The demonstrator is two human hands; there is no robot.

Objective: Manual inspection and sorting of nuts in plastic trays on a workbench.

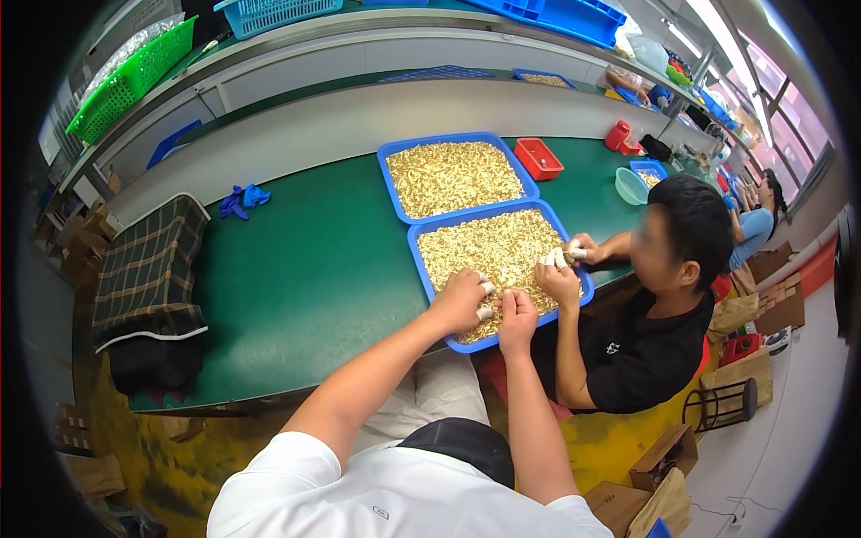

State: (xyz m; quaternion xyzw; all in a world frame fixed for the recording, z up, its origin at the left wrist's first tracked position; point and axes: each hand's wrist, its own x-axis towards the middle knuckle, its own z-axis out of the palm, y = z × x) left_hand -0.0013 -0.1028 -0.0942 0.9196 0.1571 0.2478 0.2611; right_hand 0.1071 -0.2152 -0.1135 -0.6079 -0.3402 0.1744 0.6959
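Observation:
A blue tray near the bench's front edge holds a layer of small gold-coloured pieces. Over its near left part is my left hand, with white covers on some fingertips. Its fingers are bent and closed toward my right hand. That hand has thumb and fingers pinched together over the near rim. Whatever lies in either pinch is too small to make out. At the tray's right side, a co-worker's two hands, also with white fingertip covers, are over the same pieces.
Behind stands another blue tray of gold-coloured pieces, with a red bin beside it. The co-worker sits close on my right. A plaid cloth covers something at the bench's left end, near blue gloves. A shelf runs above.

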